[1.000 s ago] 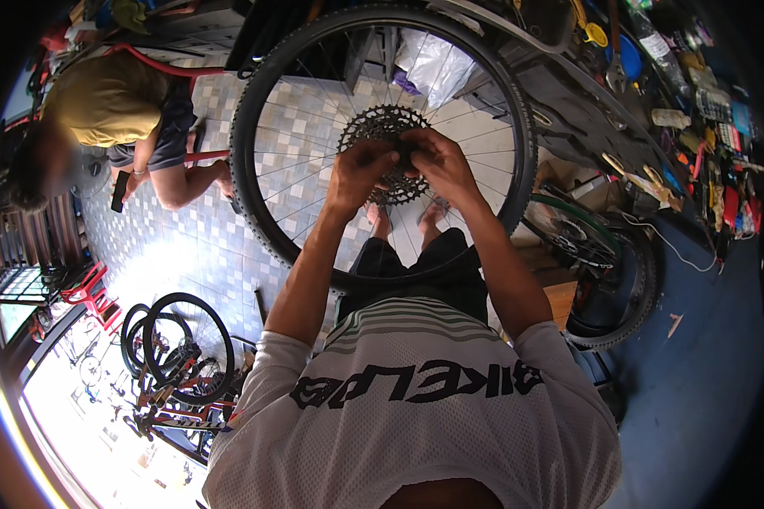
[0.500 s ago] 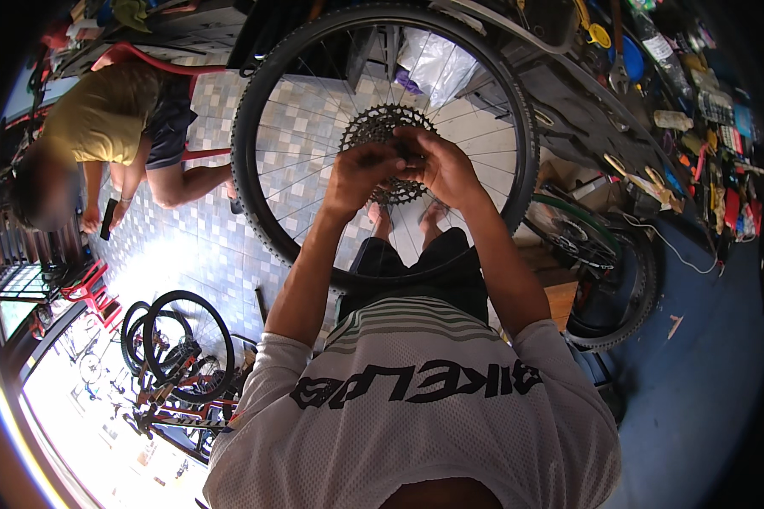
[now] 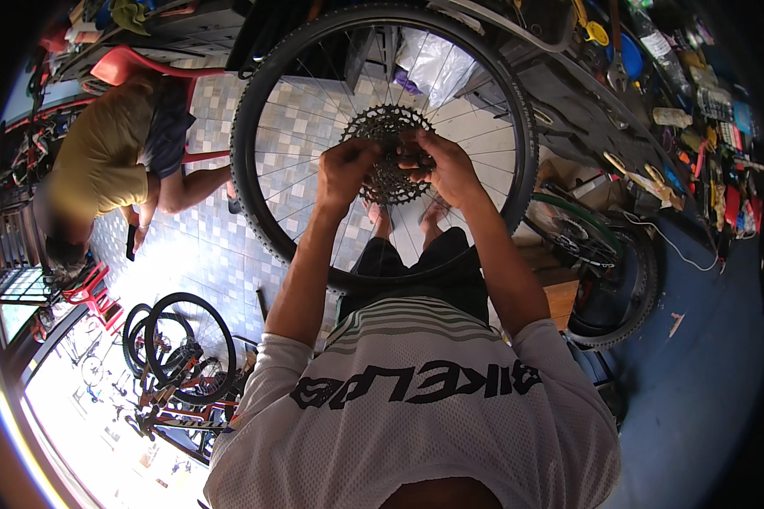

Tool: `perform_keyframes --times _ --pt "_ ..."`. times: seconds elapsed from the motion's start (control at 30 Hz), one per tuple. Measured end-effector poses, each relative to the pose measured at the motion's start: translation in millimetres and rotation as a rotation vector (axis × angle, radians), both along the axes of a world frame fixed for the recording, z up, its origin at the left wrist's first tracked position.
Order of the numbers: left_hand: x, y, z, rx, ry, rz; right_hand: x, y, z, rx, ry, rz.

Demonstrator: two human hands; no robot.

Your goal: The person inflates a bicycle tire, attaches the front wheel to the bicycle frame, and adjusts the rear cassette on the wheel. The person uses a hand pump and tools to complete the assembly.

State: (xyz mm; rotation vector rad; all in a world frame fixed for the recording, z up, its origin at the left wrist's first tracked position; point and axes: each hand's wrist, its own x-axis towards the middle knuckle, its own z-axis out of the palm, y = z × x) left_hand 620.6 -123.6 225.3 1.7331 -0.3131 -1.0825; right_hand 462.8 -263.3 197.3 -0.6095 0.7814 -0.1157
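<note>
A bicycle wheel with a knobbly black tyre [image 3: 528, 153] lies before me, its cassette [image 3: 385, 125] of toothed sprockets facing up at the hub. Over the left side of the cassette is my left hand [image 3: 343, 172], thumb and fingers pinched together. My right hand [image 3: 446, 170] is over the right side, its fingers curled inward near the cassette's middle. Whatever small thing either hand holds is dark and too hard to make out against the sprockets. Both hands hide part of the cassette.
Another person [image 3: 102, 153] sits bent over on a red chair [image 3: 119, 64] at left, holding a dark phone-like object [image 3: 131, 241]. Bicycles and wheels [image 3: 191, 348] stand lower left. Cluttered tools and bottles [image 3: 654, 42] fill the right bench. More wheels [image 3: 611, 327] lean at right.
My hands have parted slightly over the cassette; the left one has shifted left, and the right fingers have curled lower. The seated person has leaned further, the dark object moving right and down.
</note>
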Motion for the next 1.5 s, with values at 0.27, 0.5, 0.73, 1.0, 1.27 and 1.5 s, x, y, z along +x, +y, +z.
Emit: perform_keyframes --times 0.27,0.5,0.73,1.0,1.27,1.5 --pt "2.7 1.6 -4.8 0.02 0.112 0.039 3.4 3.1 -1.2 -0.291 0.167 0.152" --pt "2.6 4.4 -9.0 0.004 0.093 0.052 3.6 4.6 2.0 -0.376 0.181 0.154" --pt "4.5 7.9 -14.2 -0.05 0.091 0.033 3.9 5.4 2.7 -0.403 0.176 0.157" --pt "6.0 7.7 -15.9 -0.036 0.023 0.007 6.5 2.7 16.2 -0.465 0.154 0.177" --pt "6.3 -3.1 -22.5 0.07 -0.296 -0.151 1.2 4.0 -21.1 -0.867 0.296 0.268" --pt "1.6 -3.3 -34.4 0.173 -0.475 -0.18 2.4 7.0 -22.0 -0.974 0.443 0.37"
